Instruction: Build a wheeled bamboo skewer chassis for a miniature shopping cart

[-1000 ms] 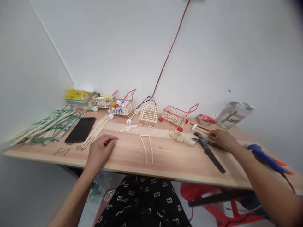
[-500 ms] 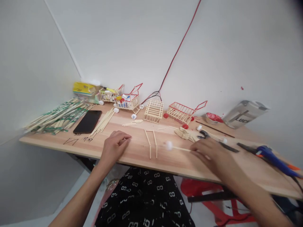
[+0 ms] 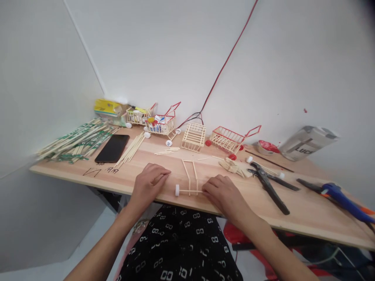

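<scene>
My right hand [image 3: 224, 193] pinches the right end of a thin wooden stick axle [image 3: 184, 191] that carries a white cap wheel [image 3: 177, 190] on its left end. This axle lies crosswise over the near ends of a bent stick frame [image 3: 188, 171] on the table. Left of the frame, my left hand [image 3: 150, 180] rests with thumb and fingers together, and nothing shows in it. Beyond the frame stands a bare stick basket [image 3: 193, 136]. Another axle with white wheels [image 3: 269, 168] lies to the right, beside black-handled pliers [image 3: 269, 187].
Along the wall stand small stick carts, one with red trim [image 3: 227, 138] and one filled with caps [image 3: 161, 125]. A phone [image 3: 113, 148], loose sticks [image 3: 131, 150] and packaged sticks [image 3: 79, 140] lie left. A blue glue gun [image 3: 340, 197], red paint bowl [image 3: 268, 147] and tin [image 3: 307, 144] sit right.
My right hand has moved left with the wheeled axle and laid it across the frame's near ends. The pliers show more fully now. My left hand stays much the same.
</scene>
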A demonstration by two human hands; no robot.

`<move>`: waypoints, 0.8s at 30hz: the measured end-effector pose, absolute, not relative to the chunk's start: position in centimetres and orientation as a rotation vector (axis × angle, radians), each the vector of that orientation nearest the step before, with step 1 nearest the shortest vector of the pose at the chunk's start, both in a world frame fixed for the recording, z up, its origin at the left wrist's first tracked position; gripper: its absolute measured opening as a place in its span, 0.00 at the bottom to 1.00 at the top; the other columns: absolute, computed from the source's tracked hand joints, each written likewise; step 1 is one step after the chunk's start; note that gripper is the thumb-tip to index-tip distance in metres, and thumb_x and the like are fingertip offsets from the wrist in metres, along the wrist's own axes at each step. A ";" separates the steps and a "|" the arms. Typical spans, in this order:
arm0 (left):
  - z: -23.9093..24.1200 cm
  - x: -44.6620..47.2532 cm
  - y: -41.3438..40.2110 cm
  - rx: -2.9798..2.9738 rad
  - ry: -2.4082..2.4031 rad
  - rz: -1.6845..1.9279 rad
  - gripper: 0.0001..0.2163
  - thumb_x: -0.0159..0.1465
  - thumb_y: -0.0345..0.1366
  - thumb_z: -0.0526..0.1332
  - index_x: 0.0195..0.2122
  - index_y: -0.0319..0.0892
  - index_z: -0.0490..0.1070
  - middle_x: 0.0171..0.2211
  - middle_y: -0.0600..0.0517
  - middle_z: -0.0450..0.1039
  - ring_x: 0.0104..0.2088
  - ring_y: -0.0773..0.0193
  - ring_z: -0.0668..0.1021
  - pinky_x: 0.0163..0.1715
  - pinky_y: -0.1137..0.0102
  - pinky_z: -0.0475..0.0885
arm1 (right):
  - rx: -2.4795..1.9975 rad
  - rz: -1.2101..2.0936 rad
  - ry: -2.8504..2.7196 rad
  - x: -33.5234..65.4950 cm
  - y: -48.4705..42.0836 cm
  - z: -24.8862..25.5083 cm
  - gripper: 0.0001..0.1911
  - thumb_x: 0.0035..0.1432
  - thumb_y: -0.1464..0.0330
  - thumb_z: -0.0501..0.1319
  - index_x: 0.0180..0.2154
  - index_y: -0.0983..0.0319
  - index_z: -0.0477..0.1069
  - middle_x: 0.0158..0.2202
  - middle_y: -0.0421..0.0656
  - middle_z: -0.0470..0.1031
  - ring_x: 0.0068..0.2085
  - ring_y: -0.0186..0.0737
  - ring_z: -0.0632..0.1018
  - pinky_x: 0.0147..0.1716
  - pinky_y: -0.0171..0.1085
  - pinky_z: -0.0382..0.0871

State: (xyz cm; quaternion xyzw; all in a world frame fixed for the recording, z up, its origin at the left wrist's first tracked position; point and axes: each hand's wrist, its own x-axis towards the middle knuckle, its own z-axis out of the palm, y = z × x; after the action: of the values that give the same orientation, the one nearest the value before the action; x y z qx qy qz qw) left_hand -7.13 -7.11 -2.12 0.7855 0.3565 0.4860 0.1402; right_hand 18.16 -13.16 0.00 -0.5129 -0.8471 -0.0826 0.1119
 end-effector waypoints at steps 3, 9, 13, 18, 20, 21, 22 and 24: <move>-1.6 -6.4 -7.6 2.312 0.968 1.387 0.06 0.63 0.31 0.58 0.37 0.43 0.75 0.34 0.50 0.76 0.39 0.62 0.74 0.39 0.67 0.69 | -1.516 -0.240 -2.488 18.0 -13.2 0.0 0.07 0.62 0.70 0.58 0.31 0.60 0.72 0.31 0.42 0.72 0.36 0.40 0.67 0.35 0.38 0.53; -0.9 -4.9 -8.9 2.469 0.913 1.247 0.06 0.63 0.33 0.59 0.40 0.44 0.73 0.37 0.51 0.76 0.42 0.60 0.72 0.46 0.61 0.67 | -1.546 -0.225 -2.506 17.8 -13.3 0.3 0.07 0.63 0.69 0.58 0.32 0.60 0.72 0.31 0.43 0.72 0.36 0.42 0.67 0.35 0.39 0.52; -1.2 -4.4 -9.9 2.527 0.952 1.146 0.08 0.63 0.34 0.59 0.43 0.45 0.72 0.39 0.51 0.76 0.46 0.56 0.70 0.48 0.57 0.64 | -1.536 -0.173 -2.483 17.9 -13.4 0.3 0.07 0.63 0.67 0.58 0.33 0.60 0.72 0.32 0.44 0.72 0.37 0.42 0.68 0.36 0.40 0.53; -1.8 -4.1 -10.1 2.589 0.939 1.130 0.08 0.63 0.32 0.60 0.43 0.45 0.72 0.40 0.52 0.76 0.48 0.56 0.69 0.50 0.58 0.61 | -1.514 -0.069 -2.444 18.1 -13.4 0.1 0.07 0.63 0.66 0.57 0.35 0.60 0.72 0.34 0.44 0.73 0.39 0.43 0.68 0.37 0.40 0.54; -1.9 -4.0 -10.1 2.599 0.937 1.120 0.07 0.63 0.32 0.59 0.41 0.45 0.72 0.39 0.53 0.76 0.48 0.56 0.69 0.51 0.58 0.61 | -1.515 -0.043 -2.440 18.1 -13.4 0.0 0.07 0.63 0.66 0.57 0.36 0.60 0.72 0.35 0.44 0.73 0.39 0.43 0.68 0.37 0.41 0.55; -2.0 -4.0 -10.1 2.602 0.937 1.120 0.06 0.63 0.32 0.59 0.41 0.45 0.72 0.39 0.53 0.76 0.48 0.56 0.69 0.51 0.58 0.61 | -1.515 -0.032 -2.438 18.0 -13.4 0.0 0.06 0.63 0.66 0.57 0.36 0.60 0.71 0.35 0.44 0.73 0.39 0.43 0.68 0.38 0.41 0.55; -2.1 -4.0 -10.1 2.604 0.938 1.121 0.05 0.64 0.32 0.59 0.40 0.45 0.72 0.39 0.53 0.76 0.48 0.56 0.69 0.51 0.58 0.61 | -1.514 -0.024 -2.434 18.0 -13.4 0.0 0.06 0.63 0.66 0.57 0.36 0.59 0.71 0.35 0.44 0.73 0.39 0.43 0.68 0.38 0.41 0.55; -2.2 -4.0 -10.0 2.608 0.939 1.123 0.05 0.64 0.32 0.58 0.39 0.45 0.72 0.38 0.53 0.76 0.48 0.57 0.69 0.51 0.58 0.61 | -1.516 -0.011 -2.426 18.0 -13.3 -0.1 0.06 0.64 0.66 0.56 0.36 0.59 0.71 0.35 0.43 0.73 0.39 0.43 0.68 0.38 0.41 0.55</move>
State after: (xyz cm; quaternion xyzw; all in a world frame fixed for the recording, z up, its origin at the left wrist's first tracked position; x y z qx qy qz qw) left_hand -3.99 -10.02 -2.19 0.8695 0.3130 0.3746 0.0756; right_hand 17.96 -13.33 -0.11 -0.5247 -0.8397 -0.0037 0.1401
